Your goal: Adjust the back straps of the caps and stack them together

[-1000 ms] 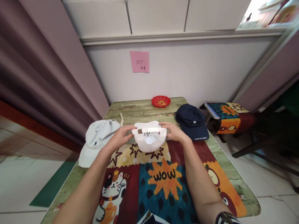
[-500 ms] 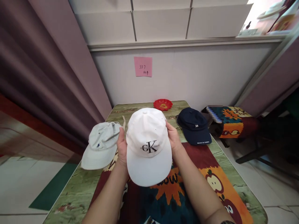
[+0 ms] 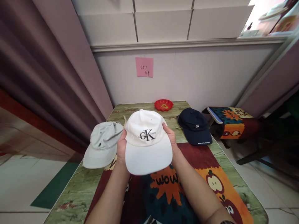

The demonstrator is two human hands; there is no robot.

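Between my two hands is a white baseball cap (image 3: 148,158) with black "CK" lettering on its front, brim toward me, raised over the table. My left hand (image 3: 121,146) grips its left side, thumb showing, the other fingers hidden behind the cap. My right hand (image 3: 171,137) grips the right side the same way. On the table to the left rests a light grey cap (image 3: 102,144) with a small dark logo, close to my left hand. A navy cap (image 3: 195,127) with small white lettering rests on the right, apart from my right hand.
A red scalloped dish (image 3: 163,105) stands at the far edge of the green wood-patterned table (image 3: 70,189). A colourful printed mat (image 3: 168,199) lies in front of me. To the right is a bench (image 3: 233,121) with a phone (image 3: 215,115). The wall bears a pink note (image 3: 144,67).
The white cap has tipped, so its front lettering sits higher and faces me more, and its brim has lifted. Both hands still hold it. The grey and navy caps have stayed put.
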